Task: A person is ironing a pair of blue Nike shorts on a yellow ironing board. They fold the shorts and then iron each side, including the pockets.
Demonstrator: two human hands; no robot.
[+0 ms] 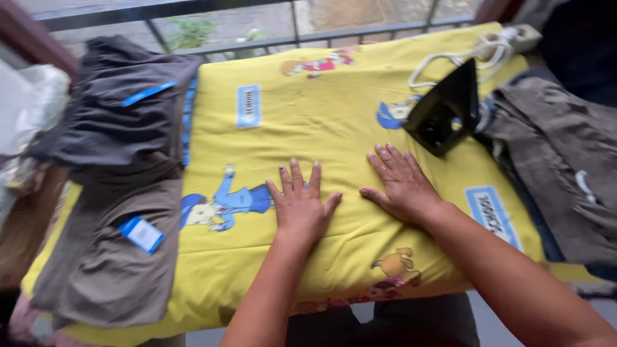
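Note:
My left hand [301,202] and my right hand [398,181] lie flat, palms down and fingers spread, side by side on a yellow cloth with cartoon prints [321,122] that covers the table. Neither hand holds anything. A black clothes iron [445,110] stands tilted on the cloth just beyond my right hand, apart from it. Its white cord [450,61] loops toward the far right corner.
Folded brown and dark grey garments with blue tags [116,193] are stacked along the left side. More brown garments [559,160] lie in a heap on the right. A metal railing [257,26] runs behind the table.

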